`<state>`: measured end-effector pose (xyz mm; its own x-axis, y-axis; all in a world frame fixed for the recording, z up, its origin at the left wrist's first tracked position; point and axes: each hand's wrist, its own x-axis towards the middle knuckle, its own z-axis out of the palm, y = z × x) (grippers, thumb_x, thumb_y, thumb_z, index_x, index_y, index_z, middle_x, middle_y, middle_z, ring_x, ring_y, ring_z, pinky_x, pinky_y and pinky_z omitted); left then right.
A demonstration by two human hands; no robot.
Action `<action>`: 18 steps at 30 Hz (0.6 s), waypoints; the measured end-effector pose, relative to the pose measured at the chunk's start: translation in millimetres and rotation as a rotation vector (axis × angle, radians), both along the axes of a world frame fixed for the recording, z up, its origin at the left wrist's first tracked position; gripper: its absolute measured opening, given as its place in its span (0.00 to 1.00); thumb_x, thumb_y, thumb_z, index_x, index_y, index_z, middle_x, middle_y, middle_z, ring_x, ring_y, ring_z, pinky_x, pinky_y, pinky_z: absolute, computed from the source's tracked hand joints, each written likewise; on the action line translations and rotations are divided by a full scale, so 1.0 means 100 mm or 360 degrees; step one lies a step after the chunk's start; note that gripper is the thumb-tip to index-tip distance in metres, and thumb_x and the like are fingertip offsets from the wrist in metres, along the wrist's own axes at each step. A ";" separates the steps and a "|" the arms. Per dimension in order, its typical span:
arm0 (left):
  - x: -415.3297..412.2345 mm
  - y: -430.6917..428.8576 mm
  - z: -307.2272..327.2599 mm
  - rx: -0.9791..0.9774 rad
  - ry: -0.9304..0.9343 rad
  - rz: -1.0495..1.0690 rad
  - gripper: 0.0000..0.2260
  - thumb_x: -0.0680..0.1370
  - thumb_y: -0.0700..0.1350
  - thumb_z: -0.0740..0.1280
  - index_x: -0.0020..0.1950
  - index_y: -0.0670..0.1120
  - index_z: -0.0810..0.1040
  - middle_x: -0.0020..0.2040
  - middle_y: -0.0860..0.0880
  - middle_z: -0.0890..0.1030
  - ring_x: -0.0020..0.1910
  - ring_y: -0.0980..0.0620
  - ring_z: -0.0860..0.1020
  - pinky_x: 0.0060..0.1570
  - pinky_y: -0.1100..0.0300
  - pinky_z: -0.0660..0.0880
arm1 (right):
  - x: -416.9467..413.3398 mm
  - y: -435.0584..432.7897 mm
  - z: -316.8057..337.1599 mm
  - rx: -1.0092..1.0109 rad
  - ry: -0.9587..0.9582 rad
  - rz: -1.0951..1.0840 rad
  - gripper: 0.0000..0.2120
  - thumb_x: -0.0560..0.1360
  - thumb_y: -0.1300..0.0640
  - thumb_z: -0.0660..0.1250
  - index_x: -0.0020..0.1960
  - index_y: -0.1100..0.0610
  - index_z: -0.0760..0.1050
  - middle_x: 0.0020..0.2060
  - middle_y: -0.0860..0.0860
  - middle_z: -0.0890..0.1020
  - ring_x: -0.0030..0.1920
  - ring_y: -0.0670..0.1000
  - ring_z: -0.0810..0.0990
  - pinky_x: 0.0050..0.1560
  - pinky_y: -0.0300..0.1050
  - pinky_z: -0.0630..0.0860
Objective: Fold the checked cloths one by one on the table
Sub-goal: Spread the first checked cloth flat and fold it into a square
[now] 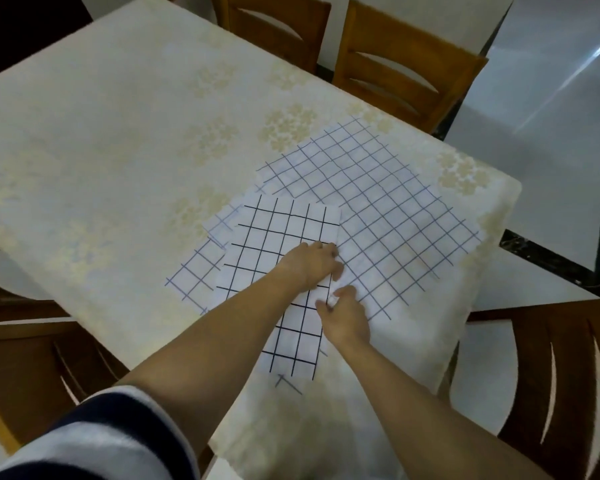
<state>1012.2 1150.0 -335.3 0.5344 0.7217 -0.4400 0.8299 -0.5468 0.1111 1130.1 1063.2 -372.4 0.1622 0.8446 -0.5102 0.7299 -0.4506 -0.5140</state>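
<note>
A folded white cloth with bold black checks [278, 237] lies on top of a spread white cloth with faint blue checks [378, 202] near the table's right corner. My left hand [312, 265] rests on the folded cloth near its right edge, fingers bent over that edge. My right hand [343, 313] sits just below it and pinches the same right edge between thumb and fingers. Part of the faint cloth pokes out at the left [198, 268] of the folded one.
The table wears a cream tablecloth with pale floral patches [118, 133]. Wooden chairs stand at the far side [406, 64], at the right [561, 375] and at the left [32, 358]. A glossy grey floor [551, 116] lies beyond the right corner.
</note>
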 end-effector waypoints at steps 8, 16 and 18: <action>0.14 0.05 0.01 0.0227 0.0362 -0.0292 0.17 0.75 0.47 0.74 0.63 0.52 0.78 0.74 0.46 0.66 0.75 0.40 0.61 0.79 0.40 0.47 | -0.04 0.00 -0.01 -0.0060 0.0047 0.0139 0.17 0.79 0.51 0.65 0.34 0.55 0.66 0.28 0.48 0.71 0.32 0.48 0.73 0.31 0.41 0.67; -0.21 0.39 0.27 0.0249 0.0328 -0.0192 0.15 0.80 0.58 0.66 0.63 0.54 0.81 0.68 0.49 0.76 0.76 0.46 0.64 0.77 0.41 0.37 | 0.52 0.23 0.20 0.0137 0.0257 0.0253 0.13 0.78 0.49 0.68 0.36 0.51 0.73 0.31 0.47 0.76 0.33 0.45 0.74 0.35 0.37 0.68; -0.33 0.47 0.35 0.0209 0.0214 -0.0030 0.14 0.81 0.58 0.65 0.61 0.54 0.82 0.62 0.48 0.80 0.72 0.48 0.68 0.78 0.43 0.39 | 0.72 0.33 0.28 0.0150 0.0196 0.0382 0.17 0.79 0.49 0.66 0.34 0.54 0.71 0.31 0.48 0.74 0.33 0.47 0.73 0.37 0.42 0.70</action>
